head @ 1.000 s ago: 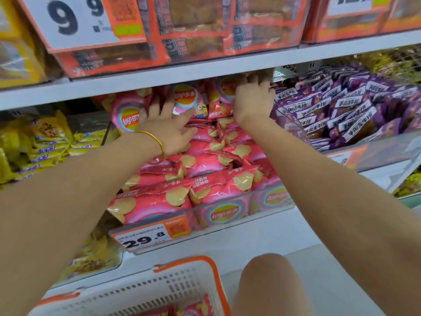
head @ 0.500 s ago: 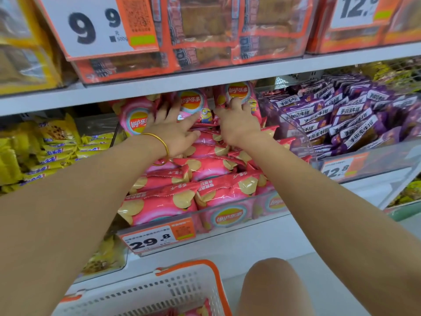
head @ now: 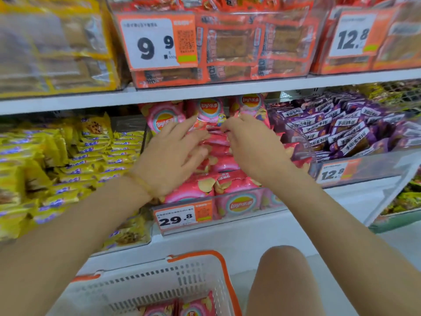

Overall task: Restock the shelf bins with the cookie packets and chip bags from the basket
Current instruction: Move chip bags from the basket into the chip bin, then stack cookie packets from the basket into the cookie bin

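Observation:
Pink chip bags [head: 205, 185] fill the clear middle shelf bin [head: 262, 201], with more standing upright at its back. My left hand [head: 170, 156], a gold bangle on its wrist, lies over the bags with its fingers straight and spread. My right hand [head: 252, 147] is right beside it, its curled fingertips pinching the edge of a chip bag [head: 215, 133] at the middle of the pile. Below me, the white basket [head: 159, 281] with an orange rim has two pink chip bags [head: 182, 309] showing at its bottom.
A bin of yellow cookie packets [head: 79, 156] lies to the left and one of purple packets [head: 341, 128] to the right. Orange-wrapped packs [head: 250, 46] fill the shelf above. A 29.8 price tag [head: 180, 218] hangs on the bin front. My knee [head: 284, 281] is beside the basket.
My right hand pulled back from the rear of the bin toward the middle and curled its fingers. My left hand shifted slightly right, and the two hands now meet over the same bag.

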{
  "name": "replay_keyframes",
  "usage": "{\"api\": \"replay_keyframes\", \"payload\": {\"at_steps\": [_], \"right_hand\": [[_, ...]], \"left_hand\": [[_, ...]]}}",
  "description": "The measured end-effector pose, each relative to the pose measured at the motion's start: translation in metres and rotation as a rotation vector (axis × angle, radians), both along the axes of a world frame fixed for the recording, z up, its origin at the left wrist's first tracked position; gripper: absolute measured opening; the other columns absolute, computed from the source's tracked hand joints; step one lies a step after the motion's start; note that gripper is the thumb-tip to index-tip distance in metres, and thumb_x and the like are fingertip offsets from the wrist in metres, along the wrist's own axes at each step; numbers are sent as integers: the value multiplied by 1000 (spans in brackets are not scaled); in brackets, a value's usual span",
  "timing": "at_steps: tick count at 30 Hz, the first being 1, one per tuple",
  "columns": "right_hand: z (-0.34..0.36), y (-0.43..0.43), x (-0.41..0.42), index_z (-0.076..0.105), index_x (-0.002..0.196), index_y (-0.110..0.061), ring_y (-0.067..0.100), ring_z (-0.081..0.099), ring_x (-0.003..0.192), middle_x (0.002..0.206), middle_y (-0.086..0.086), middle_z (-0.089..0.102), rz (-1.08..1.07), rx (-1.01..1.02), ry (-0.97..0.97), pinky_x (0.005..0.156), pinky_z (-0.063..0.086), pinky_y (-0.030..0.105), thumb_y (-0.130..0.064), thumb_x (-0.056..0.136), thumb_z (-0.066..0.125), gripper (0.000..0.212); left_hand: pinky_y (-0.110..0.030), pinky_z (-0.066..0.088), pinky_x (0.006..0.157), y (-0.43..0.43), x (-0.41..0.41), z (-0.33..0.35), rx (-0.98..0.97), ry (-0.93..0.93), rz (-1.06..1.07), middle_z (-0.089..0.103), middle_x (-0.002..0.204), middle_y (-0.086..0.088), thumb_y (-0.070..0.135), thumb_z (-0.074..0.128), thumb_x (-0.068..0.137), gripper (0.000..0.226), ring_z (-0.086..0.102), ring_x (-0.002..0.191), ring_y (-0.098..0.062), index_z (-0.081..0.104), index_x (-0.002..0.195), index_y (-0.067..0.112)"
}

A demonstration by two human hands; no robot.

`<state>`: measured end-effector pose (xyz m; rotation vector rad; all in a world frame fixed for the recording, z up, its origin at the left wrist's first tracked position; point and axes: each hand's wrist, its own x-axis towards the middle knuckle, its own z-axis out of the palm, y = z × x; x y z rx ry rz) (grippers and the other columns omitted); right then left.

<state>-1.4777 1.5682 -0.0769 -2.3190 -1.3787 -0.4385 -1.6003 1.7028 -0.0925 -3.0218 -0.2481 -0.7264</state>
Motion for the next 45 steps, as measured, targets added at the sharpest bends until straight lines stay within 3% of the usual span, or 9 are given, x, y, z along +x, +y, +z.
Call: {"api": "replay_keyframes", "payload": {"at_steps": [5,10,13,15,22,26,34,42,45], "right_hand": [[-15,-38,-91,62,114,-20,21,59,95,106,4,65,377,-94,322,82,45,36,-10,94,45,28],[-114,0,-147,60,118,-14,18,56,93,113,6,61,494,-736,414,82,44,29,-15,96,44,26],[-201,27,-164,61,83,-6,24,54,68,82,12,62,462,-986,461,61,47,31,-6,91,45,18],[-258,35,-164,43,63,-11,20,42,57,64,5,45,396,-1137,396,52,39,29,0,89,45,28],[-348,24,-170,54,79,1,23,47,66,76,10,51,286,-1489,459,70,35,29,-28,96,53,34],[-377,16,-181,56,101,-3,24,53,80,77,5,51,272,-1467,506,68,42,31,-22,94,55,20],[-317,40,-168,46,68,-6,16,50,54,76,8,55,198,-1358,476,56,48,29,-8,91,57,26],[-217,51,-148,54,89,-8,14,52,54,69,6,55,-65,-843,1560,50,52,25,-20,98,46,17],[-197,44,-157,56,85,-9,12,50,51,62,2,56,19,-846,1685,54,49,25,-24,98,42,24]], "left_hand": [[-37,37,96,-38,-108,-25,38,-44,-119,56,130,-9,34,38,96,40,54,112,-28,64,117,11],[-36,44,83,-34,-190,-100,-25,330,-62,65,112,-8,31,40,90,34,55,99,-26,69,92,13],[-37,55,70,-23,-219,-148,-102,509,-3,68,99,-6,32,39,86,35,64,86,-27,69,83,15],[-32,55,67,-16,-229,-171,-136,552,24,70,91,-5,31,37,83,37,67,79,-25,70,77,15],[-41,56,61,-2,-231,-207,-248,577,26,65,89,-7,30,34,83,39,63,81,-28,69,84,11],[-42,50,83,-1,-226,-216,-298,595,38,61,110,-7,23,43,95,28,57,101,-26,67,105,11],[-33,39,98,-4,-222,-220,-350,664,92,52,127,1,30,44,97,32,45,118,-17,55,125,19],[-32,32,104,-28,-217,-198,-400,651,108,37,139,-3,56,60,83,76,36,128,-21,31,140,15],[-32,39,97,-28,-216,-182,-415,474,161,46,131,-1,49,62,85,61,44,122,-20,40,133,19]]}}
